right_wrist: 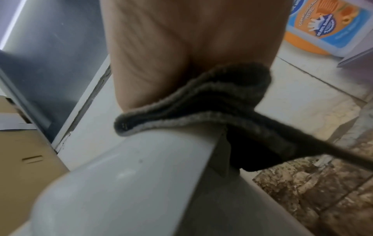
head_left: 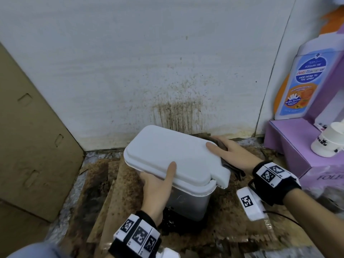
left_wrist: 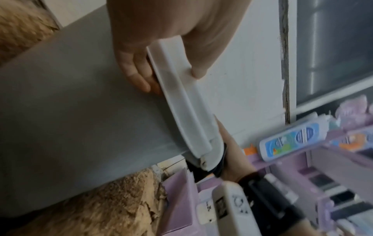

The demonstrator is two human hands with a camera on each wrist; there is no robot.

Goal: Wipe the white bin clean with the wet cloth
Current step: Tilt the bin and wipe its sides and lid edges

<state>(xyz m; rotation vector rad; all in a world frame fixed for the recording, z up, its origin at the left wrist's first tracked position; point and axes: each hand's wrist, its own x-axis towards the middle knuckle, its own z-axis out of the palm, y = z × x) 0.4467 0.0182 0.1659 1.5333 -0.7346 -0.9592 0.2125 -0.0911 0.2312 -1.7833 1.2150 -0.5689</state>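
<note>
The white bin (head_left: 167, 155) sits tilted on the floor, its lid closed over a grey-white body (left_wrist: 70, 119). My left hand (head_left: 162, 183) grips the lid's near rim (left_wrist: 181, 103), thumb on top and fingers underneath. My right hand (head_left: 232, 151) holds the dark wet cloth (right_wrist: 201, 103) folded over the lid's far right edge, with the thumb lying on the lid top. The cloth (head_left: 232, 169) hangs down past the hinge side. The fingers of my right hand are hidden behind the cloth and lid (right_wrist: 131, 167).
A stained white wall (head_left: 176, 112) stands right behind the bin. A brown cardboard box (head_left: 28, 136) is on the left. On the right is a purple display stand (head_left: 297, 151) with a large bottle-shaped sign (head_left: 305, 81) and a white cup (head_left: 329, 140). Soiled cardboard (head_left: 121, 202) covers the floor.
</note>
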